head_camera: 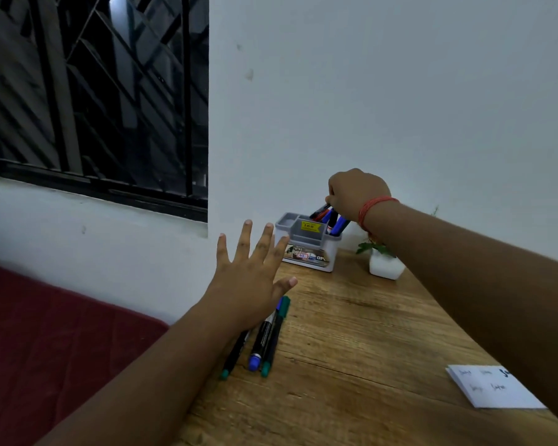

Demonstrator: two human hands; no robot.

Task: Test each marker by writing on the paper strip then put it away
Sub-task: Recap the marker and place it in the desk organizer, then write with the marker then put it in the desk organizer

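My right hand (355, 191) reaches over the grey and white pen holder (306, 249) at the back of the wooden table and pinches a black and red marker (320, 211) that slants into the holder's right compartment among several blue markers (334, 224). My left hand (252, 272) hovers with fingers spread above the table's left edge, over three markers (264, 339) lying side by side: two green-capped ones and a blue-capped one. The white paper strip (496, 387) with handwritten marks lies at the right, partly covered by my right forearm.
A small white pot with a green plant (385, 265) stands just right of the pen holder. The white wall is right behind both. A dark red cushion (45, 333) lies left of the table, below a barred window (94, 91).
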